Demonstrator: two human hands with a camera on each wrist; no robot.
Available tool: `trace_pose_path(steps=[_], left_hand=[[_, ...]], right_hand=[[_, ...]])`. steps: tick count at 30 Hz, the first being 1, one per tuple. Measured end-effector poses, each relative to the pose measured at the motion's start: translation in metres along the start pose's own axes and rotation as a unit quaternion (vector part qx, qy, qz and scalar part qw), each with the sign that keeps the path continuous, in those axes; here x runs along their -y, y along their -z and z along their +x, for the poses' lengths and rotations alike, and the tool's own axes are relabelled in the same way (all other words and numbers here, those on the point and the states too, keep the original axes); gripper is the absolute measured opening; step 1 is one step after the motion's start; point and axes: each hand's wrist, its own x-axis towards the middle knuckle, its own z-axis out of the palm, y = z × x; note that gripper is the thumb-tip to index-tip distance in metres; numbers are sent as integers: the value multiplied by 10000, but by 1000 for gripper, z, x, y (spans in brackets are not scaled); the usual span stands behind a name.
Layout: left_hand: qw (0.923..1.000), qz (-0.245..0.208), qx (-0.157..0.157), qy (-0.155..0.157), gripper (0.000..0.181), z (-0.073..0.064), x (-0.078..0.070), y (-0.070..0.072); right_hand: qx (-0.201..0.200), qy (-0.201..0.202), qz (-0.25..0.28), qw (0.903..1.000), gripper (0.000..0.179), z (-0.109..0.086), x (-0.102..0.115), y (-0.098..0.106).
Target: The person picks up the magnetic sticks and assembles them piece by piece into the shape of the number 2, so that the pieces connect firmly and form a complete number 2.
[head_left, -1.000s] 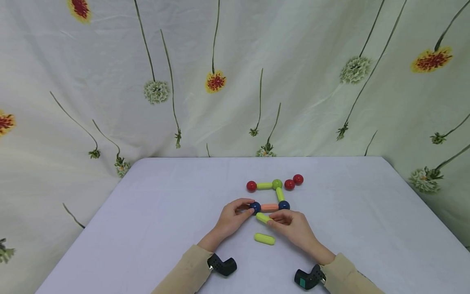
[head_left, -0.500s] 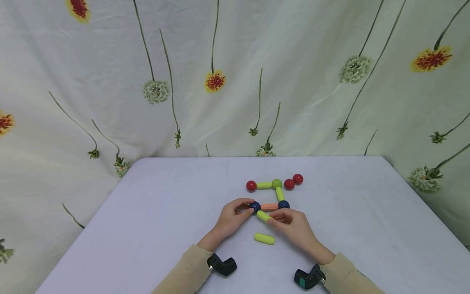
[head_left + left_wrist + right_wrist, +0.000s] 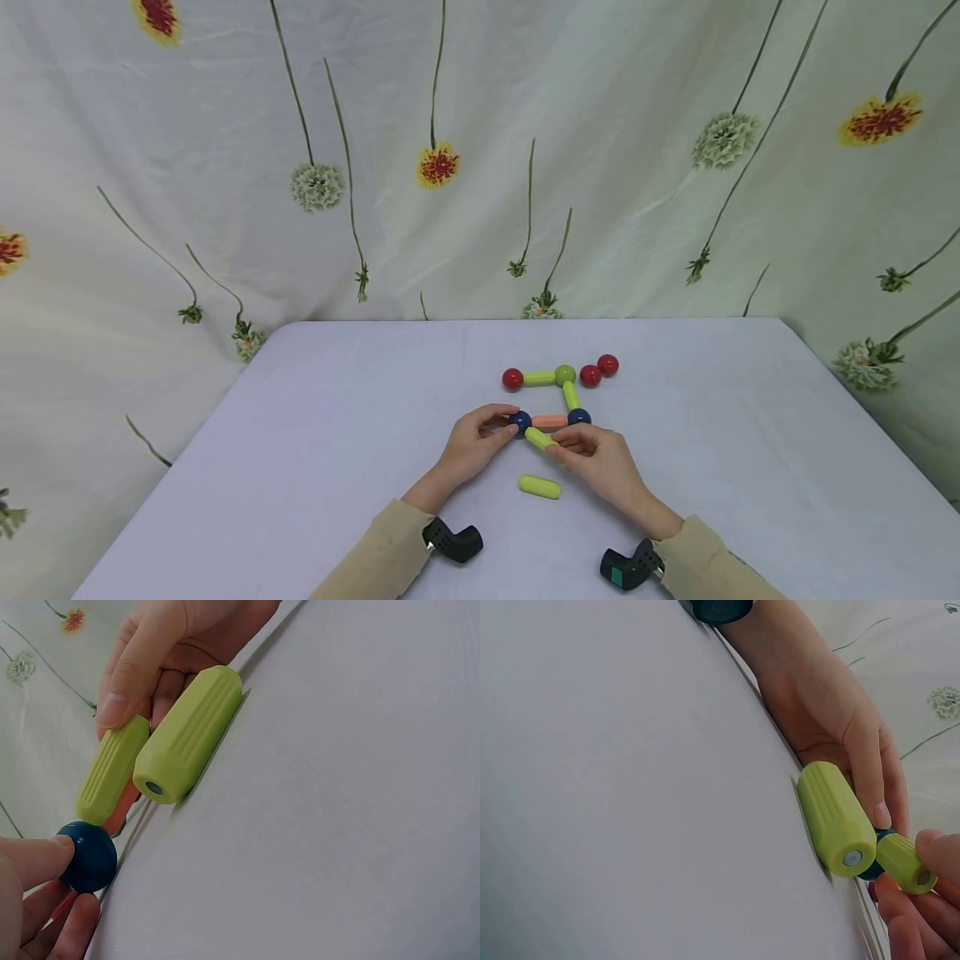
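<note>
My left hand (image 3: 474,443) grips a dark blue ball (image 3: 91,859) between thumb and fingers. My right hand (image 3: 600,462) pinches a yellow-green magnetic rod (image 3: 112,769) near one end; the rod's other end meets the blue ball. From that ball an orange rod (image 3: 550,422) runs right to a second blue ball (image 3: 579,417), partly behind the right hand. A green rod (image 3: 572,396) rises from there to a green ball (image 3: 565,375), and another green rod (image 3: 539,378) leads left to a red ball (image 3: 513,379). A loose yellow-green rod (image 3: 539,487) lies between the wrists.
Two loose red balls, a nearer one (image 3: 590,376) and a farther one (image 3: 608,364), sit right of the green ball. The white table (image 3: 337,400) ends at a flower-printed cloth (image 3: 480,233) behind it.
The rod in my right hand has shifted slightly, its free end coming up against the blue ball. My left hand keeps its hold on that ball.
</note>
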Motion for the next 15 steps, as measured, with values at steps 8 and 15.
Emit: trace_pose_path(steps=[8,15], left_hand=[[10000,-14,-2,-43,28,0,1,0],[10000,-22,22,-27,28,0,0,0]], right_hand=[[-80,80,-130,9999,21,1,-1,-2],[-105,51,-156,9998,21,1,-1,-2]])
